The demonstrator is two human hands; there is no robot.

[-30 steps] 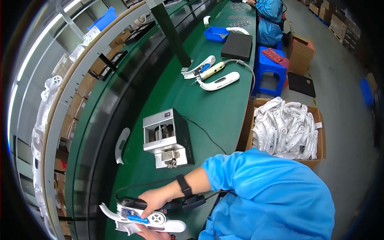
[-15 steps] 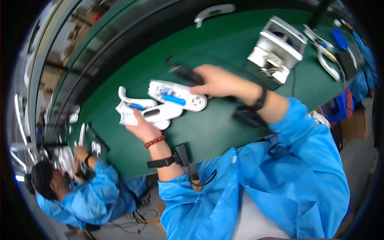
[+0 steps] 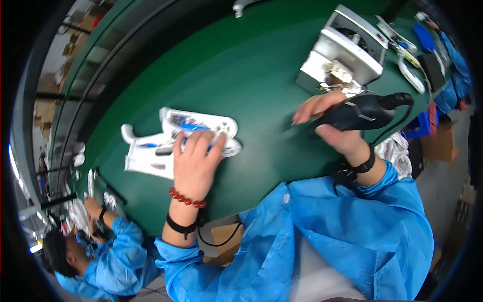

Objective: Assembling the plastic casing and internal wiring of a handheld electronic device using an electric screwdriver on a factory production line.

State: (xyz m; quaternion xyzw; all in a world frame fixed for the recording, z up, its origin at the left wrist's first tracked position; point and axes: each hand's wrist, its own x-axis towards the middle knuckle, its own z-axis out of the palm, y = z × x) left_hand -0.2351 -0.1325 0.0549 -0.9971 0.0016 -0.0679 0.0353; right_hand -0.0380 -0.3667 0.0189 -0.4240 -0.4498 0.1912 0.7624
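My left hand [image 3: 193,163] lies over a cluster of white plastic parts, its bent fingers gripping a white housing half [image 3: 201,119] that holds a blue cylindrical cell [image 3: 195,128] and a circuit board. Partly under that hand is another white shell [image 3: 146,162] with a slot; a curved white handle piece [image 3: 138,138] sticks out behind it. My right hand [image 3: 339,136] is closed round a black corded electric screwdriver [image 3: 365,111], held above the bench just in front of a grey-white screw feeder [image 3: 347,50]. The screwdriver's tip is hard to make out.
Green bench mat [image 3: 261,166] spreads beneath everything. More white handle parts [image 3: 410,73] and a blue piece [image 3: 423,38] lie right of the feeder. At far left a co-worker in blue [image 3: 108,256] handles white parts. A white curved piece [image 3: 244,6] lies at the back edge.
My right hand has carried the screwdriver from beside the housing rightward to the feeder. My left hand has shifted from the shell's near edge to the top of the parts.
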